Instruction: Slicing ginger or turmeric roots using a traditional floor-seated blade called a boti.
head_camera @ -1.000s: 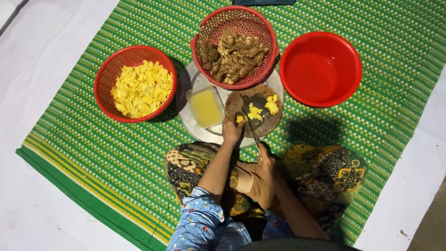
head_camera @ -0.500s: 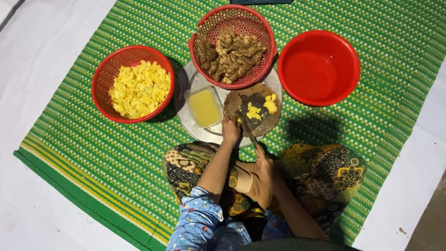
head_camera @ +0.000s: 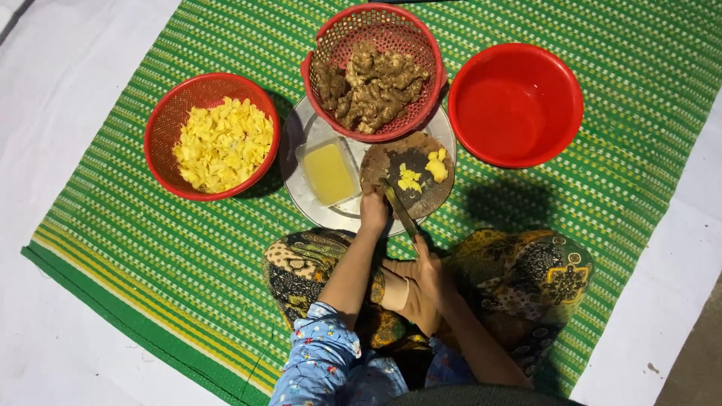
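Ginger pieces [head_camera: 421, 171] lie on the round wooden board [head_camera: 410, 177], centre frame; left hand [head_camera: 374, 212] presses the board's edge, fingers curled, while right hand [head_camera: 427, 259] clenches the knife [head_camera: 400, 210].

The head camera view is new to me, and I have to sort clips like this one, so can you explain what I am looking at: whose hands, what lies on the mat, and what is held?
One camera, worn on a seated person's head, looks straight down. The left hand rests at the edge of a round wooden board bearing yellow pieces. The right hand holds a knife, its blade over the board. On the green woven mat lie a red basket of yellow slices, a red mesh basket of knobbly brown roots, an empty red bowl, and a small tub of yellow liquid on a metal tray.
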